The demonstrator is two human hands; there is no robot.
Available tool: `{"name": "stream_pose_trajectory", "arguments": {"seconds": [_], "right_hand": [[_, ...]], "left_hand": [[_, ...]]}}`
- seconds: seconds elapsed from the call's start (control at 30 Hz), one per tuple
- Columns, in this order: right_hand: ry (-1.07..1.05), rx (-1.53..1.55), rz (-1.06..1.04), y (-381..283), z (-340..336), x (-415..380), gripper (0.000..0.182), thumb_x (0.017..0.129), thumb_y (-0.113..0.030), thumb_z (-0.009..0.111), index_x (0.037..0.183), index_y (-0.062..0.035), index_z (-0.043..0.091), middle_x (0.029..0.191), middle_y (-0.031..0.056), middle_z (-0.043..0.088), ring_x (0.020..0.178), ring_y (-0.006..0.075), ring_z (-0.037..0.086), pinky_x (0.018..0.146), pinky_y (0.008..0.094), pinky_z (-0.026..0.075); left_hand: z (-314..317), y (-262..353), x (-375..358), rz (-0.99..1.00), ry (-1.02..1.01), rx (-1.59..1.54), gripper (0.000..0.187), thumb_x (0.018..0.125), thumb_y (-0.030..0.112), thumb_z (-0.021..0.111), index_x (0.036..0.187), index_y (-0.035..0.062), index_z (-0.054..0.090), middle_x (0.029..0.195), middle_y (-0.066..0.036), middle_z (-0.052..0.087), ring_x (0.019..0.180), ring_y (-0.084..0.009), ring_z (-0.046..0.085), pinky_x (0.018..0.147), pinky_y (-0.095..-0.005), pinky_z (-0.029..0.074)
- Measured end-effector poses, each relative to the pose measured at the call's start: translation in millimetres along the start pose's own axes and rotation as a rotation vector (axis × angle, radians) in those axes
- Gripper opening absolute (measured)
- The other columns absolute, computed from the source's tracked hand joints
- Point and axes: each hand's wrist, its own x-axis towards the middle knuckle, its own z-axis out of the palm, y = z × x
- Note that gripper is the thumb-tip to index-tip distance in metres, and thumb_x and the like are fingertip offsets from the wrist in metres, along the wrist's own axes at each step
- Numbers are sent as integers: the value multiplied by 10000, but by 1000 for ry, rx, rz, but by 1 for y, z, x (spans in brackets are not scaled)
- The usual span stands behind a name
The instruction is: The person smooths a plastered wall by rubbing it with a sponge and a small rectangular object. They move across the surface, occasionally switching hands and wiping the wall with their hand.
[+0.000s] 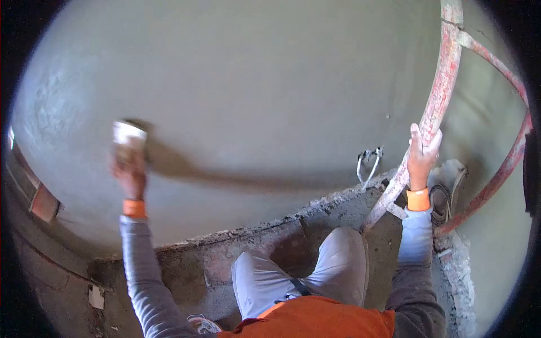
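Starting at far left: a reddish-brown block (44, 203), low beside the foot of the smooth grey wall (270, 84); why it sits there, cannot tell.

Next, left hand (131, 172), arm reaching up and forward. Fingers closed on a flat hand tool (128, 133), its face bright and blurred; trowel or float, cannot say which. Tool lies at the wall, apparently kept flat so its face meets the surface evenly. Blur hides the exact finger placing. A long shadow runs rightward from the tool.

Middle: bent knees (341, 253) near the rough ledge (315, 205) at the wall's foot, a stance that probably lets the body lean toward the surface. Just right, pale wires (373, 169) poke out above the ledge, seemingly left loose.

Further right: right hand (421, 158) wrapped about a slanting red-and-white metal tube (445, 73), thumb on one side, fingers on the other. Likely a steadying hold, balancing the left arm's long reach. Beside that wrist, a coiled item (440, 200), material unclear. Far right, a curved-looking brace (499, 65) joins the tube, presumably stiffening the frame.
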Motion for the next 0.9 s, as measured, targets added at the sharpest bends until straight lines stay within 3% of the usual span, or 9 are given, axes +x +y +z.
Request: {"name": "stream_pose_trajectory", "arguments": {"seconds": [0.1, 0.23, 0.3, 0.37, 0.5, 0.67, 0.83, 0.87, 0.9], "right_hand": [[22, -63, -34, 0, -1, 1, 395, 860, -266, 722, 1032, 23, 515, 791, 121, 592, 694, 195, 573, 663, 354, 478], [51, -48, -89, -7, 3, 2, 410, 848, -261, 737, 1037, 32, 522, 786, 90, 597, 650, 147, 580, 618, 318, 485], [48, -59, -34, -6, 3, 0, 419, 849, -266, 736, 1041, 39, 523, 792, 90, 599, 658, 150, 587, 622, 319, 487], [47, -76, -104, 3, 4, 3, 458, 852, -296, 732, 1077, 48, 529, 868, 116, 620, 757, 180, 605, 716, 330, 492], [57, -107, -150, 8, 3, 3, 496, 850, -322, 732, 1112, 49, 533, 952, 147, 629, 863, 206, 602, 815, 346, 478], [89, -208, -268, 29, 3, 9, 499, 839, -318, 748, 1104, 37, 520, 940, 122, 639, 809, 181, 606, 747, 314, 493], [-48, 130, 12, 21, 5, 8, 433, 862, -249, 725, 1112, 9, 483, 834, 74, 649, 664, 102, 586, 555, 229, 467], [-54, 72, 31, 26, 2, 10, 427, 865, -246, 721, 1112, 8, 483, 837, 73, 650, 667, 106, 588, 561, 229, 471], [-61, 18, 45, 35, 1, 12, 420, 867, -243, 716, 1112, 8, 484, 840, 71, 652, 670, 110, 589, 567, 230, 475]], "left_hand": [[10, -76, 99, -253, 218, 201, 479, 953, 234, 518, 1424, 172, 455, 1187, -97, 620, 959, -255, 590, 869, -414, 425], [31, 19, 138, -109, 212, 98, 495, 919, 209, 536, 1408, 180, 464, 1231, -127, 583, 1076, -309, 552, 907, -506, 426], [27, 132, 57, -113, 146, -30, 482, 918, 363, 534, 1362, 184, 488, 1378, -164, 448, 1225, -385, 446, 1025, -560, 309], [18, 210, -39, -74, 211, -308, 526, 860, 353, 625, 1360, 261, 486, 1438, -180, 374, 1228, -401, 438, 970, -488, 392], [-14, 210, -202, 143, -305, -246, 480, 894, 215, 591, 1358, 309, 510, 1397, -208, 385, 1214, -387, 449, 951, -487, 407], [-48, 163, -285, -295, -419, -466, 635, 837, 250, 695, 1419, 212, 443, 1368, -215, 404, 1248, -390, 407, 986, -493, 366], [-104, 149, -305, -1161, -431, -687, 600, 861, 282, 689, 1347, 4, 472, 1308, -217, 443, 1181, -325, 436, 975, -389, 373], [-111, 150, -303, -1201, -374, -767, 719, 875, 260, 681, 1423, -57, 339, 1296, -224, 442, 1191, -323, 450, 1004, -393, 371], [-110, 147, -311, -1243, -342, -904, 616, 894, 243, 657, 1380, -49, 415, 1255, -189, 497, 1153, -268, 487, 1006, -371, 374]]}}
